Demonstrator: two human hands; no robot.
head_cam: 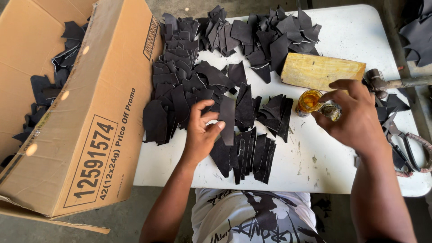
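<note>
A thin black piece was held by the left hand near the middle of the white counter. The fingers were bent around its left edge, with the thumb on top, so the hand was partly closed on it. The piece lay among many other black cut pieces, which were spread in heaps and rows over the counter. Its lower end was touching a row of long dark strips.

The piece looked flat, thin and light. It was judged to be soft and bendy, like leather or rubber sheet, and not easy to break. Because it was so thin and lay flat on others, it could best be taken by an edge, with a thumb above and fingers below. A pinch in the middle would likely have lifted its neighbours too.

A small brush or dauber seemed to be held by the right hand, pinched in the fingertips, just beside a little glass jar of amber liquid. What exactly was held could not be told for sure. The jar was judged to be breakable and easy to tip.

A wooden block was lying behind the jar. A hammer and scissors were lying at the right. A big cardboard box was standing at the left, with more black pieces inside.
</note>
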